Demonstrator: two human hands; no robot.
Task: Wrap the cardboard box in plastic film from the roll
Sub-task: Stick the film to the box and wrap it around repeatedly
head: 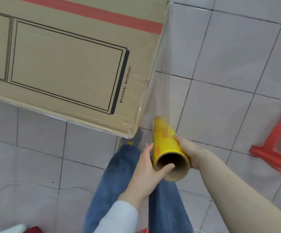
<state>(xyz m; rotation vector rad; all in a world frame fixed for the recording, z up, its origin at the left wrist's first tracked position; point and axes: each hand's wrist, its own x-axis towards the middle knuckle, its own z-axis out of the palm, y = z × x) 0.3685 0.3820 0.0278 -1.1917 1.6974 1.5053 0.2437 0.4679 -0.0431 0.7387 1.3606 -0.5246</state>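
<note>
Nearest, a pale sleeve (119, 216) leads up to the left hand (144, 170), which lies above a leg in jeans (113, 182); this hand grips the roll (165, 142) from its left side, fingers curled against the yellow wrapper and thumb tucked into the roll's open end; the right hand (188, 150), on a bare forearm, clasps the same roll from the opposite side, thumb laid along the top and fingers wrapped underneath, so the roll sits between the two hands with its open end facing the camera and its far end pointing away; just beyond the left hand's fingertips a shoe (133, 138) shows under the box corner; from the roll's far end, past both hands, clear film (166, 73) stretches taut up to the right edge of the box (69, 64); the box lies ahead and left of the hands, its near corner just beside the roll, printed with black outlines and a red band; well to the right of the right hand stands a red stool (274, 145) on the tiled floor (237, 64).
</note>
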